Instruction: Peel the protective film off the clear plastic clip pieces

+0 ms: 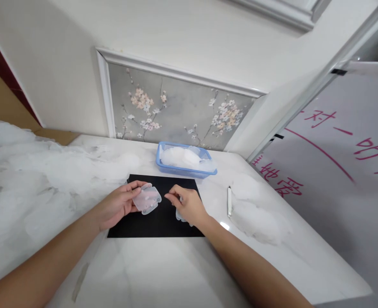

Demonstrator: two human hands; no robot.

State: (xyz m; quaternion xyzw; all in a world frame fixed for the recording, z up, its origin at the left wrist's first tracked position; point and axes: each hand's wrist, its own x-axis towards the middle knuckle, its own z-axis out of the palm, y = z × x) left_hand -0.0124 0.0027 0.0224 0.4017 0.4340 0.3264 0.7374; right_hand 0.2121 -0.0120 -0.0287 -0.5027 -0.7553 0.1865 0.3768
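Observation:
My left hand [126, 199] is closed on the edge of a translucent plastic piece [147, 198], flat with rounded, notched corners like a small box lid. It is held tilted above a black mat [156, 224]. To its right my right hand [187, 204] hangs over the mat with thumb and fingers pinched together; what they hold, if anything, is too small to make out. Under that hand part of a second translucent piece [180, 216] shows, mostly hidden by the palm.
A blue basket [184, 172] holding whitish translucent pieces stands behind the mat. Heaps of cloudy white plastic pieces [31, 184] cover the left of the marble-patterned table [150, 269]. At right lie a white-handled tool [229, 202] and another whitish pile [259, 220]. A wall panel [179, 102] rises behind.

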